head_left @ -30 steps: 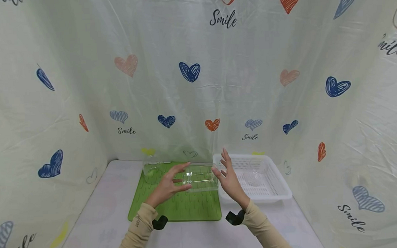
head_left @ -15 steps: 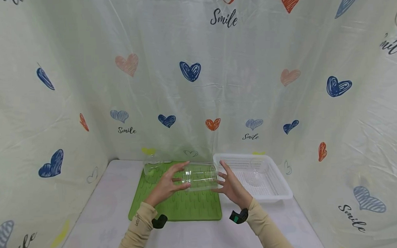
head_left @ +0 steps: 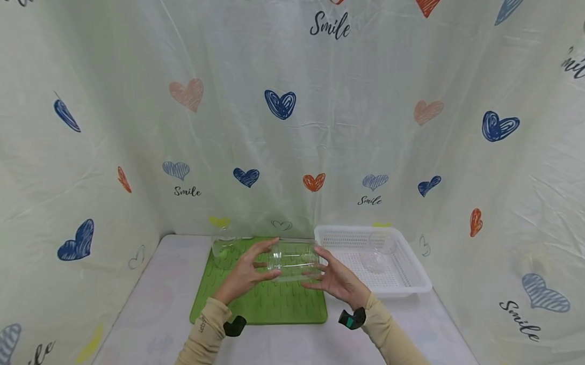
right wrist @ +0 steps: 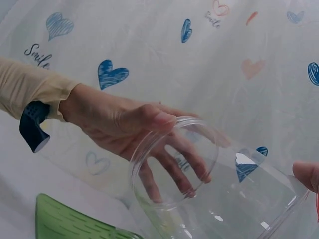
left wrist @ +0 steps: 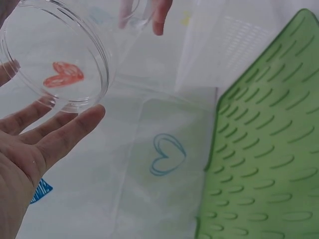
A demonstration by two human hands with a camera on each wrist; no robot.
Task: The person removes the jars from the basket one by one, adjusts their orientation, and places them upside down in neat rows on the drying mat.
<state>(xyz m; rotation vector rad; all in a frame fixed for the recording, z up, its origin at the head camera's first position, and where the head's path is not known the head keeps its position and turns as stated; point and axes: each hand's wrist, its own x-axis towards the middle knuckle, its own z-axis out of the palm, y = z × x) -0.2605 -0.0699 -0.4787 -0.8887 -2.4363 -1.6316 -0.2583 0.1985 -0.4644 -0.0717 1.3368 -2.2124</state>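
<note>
A clear jar (head_left: 295,262) lies on its side in the air above the green mat (head_left: 272,306), held between both hands. My left hand (head_left: 244,275) grips its wide ridged mouth end, thumb and fingers spread around the rim; the left wrist view shows this rim close up. At the other end, my right hand (head_left: 341,280) holds the jar's base, its thumb on the upper edge and its fingers lower down. In the right wrist view only the right thumb tip (right wrist: 306,175) shows, touching the clear wall. The left fingers are seen through the jar there.
Another clear jar (head_left: 223,254) stands at the mat's back left corner. To the right is a white perforated basket (head_left: 418,266) with a clear rounded object (head_left: 375,260) in it, its kind hard to make out. A patterned curtain (head_left: 281,140) hangs around the table.
My right hand first stood with raised fingers at the jar's base end; it has turned and lowered, and its fingers now hold that end. The left hand and jar stay nearly still.
</note>
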